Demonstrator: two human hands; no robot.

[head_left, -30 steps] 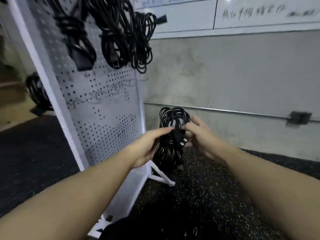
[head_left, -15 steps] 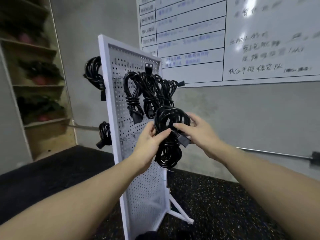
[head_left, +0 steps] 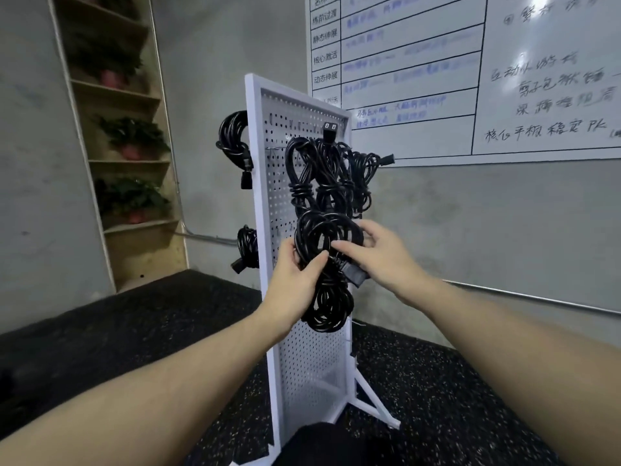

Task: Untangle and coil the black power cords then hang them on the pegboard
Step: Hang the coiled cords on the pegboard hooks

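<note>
**Coil held up at the pegboard**

While the left hand (head_left: pixel 295 284) is wrapped around the waist of a black coil (head_left: pixel 327 274), thumb across the front, the upper loop is pinched by the right hand (head_left: pixel 379 253), just above the coil's plug (head_left: pixel 353 274). The coil is held against the front of the white pegboard (head_left: pixel 312 358), directly below three hung coils (head_left: pixel 327 173). Two more coils (head_left: pixel 235 146) are seen past the board's left edge. A whiteboard (head_left: pixel 504 79) is mounted on the wall behind, and a shelf (head_left: pixel 124 156) of potted plants stands to the left.

I hold the coiled cord (head_left: pixel 324 264) before the pegboard (head_left: pixel 312 358), below the hung cords (head_left: pixel 327 173); shelves (head_left: pixel 127 163) stand left, whiteboard (head_left: pixel 504 79) behind.
</note>
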